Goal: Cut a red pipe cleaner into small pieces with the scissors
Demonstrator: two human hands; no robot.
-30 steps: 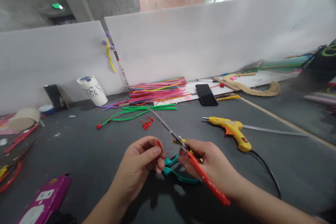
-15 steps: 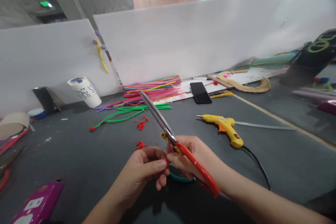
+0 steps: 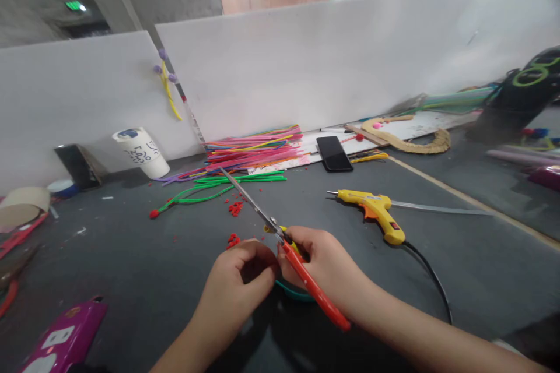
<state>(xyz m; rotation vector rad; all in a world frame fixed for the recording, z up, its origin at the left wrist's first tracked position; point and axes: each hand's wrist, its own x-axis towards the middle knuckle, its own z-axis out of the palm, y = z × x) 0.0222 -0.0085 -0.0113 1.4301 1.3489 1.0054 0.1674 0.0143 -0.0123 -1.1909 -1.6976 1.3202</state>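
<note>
My right hand [image 3: 321,253] is closed around a pair of scissors with red handles [image 3: 312,285]. Their long blades are together and point up and to the left. A yellow piece [image 3: 286,234], partly covered by the scissors, also lies against my right fingers. My left hand [image 3: 242,277] has its thumb and forefinger pinched together, touching my right fingertips; what sits between them is hidden. Just beyond my left hand lie small red clippings [image 3: 233,240], with a second pile of red bits [image 3: 236,208] farther off. Under both hands a teal curved rim [image 3: 297,292] shows.
A yellow glue gun [image 3: 371,210] with its cord lies to the right. Behind are a black phone [image 3: 333,154], coloured pipe cleaners [image 3: 258,151] and green stems [image 3: 205,189]. A white cup [image 3: 142,154] stands at left; a purple power strip [image 3: 65,335] lies front left.
The scissors have swung slightly left and lower in my right hand. The red bit that showed at my left fingertips is now out of sight.
</note>
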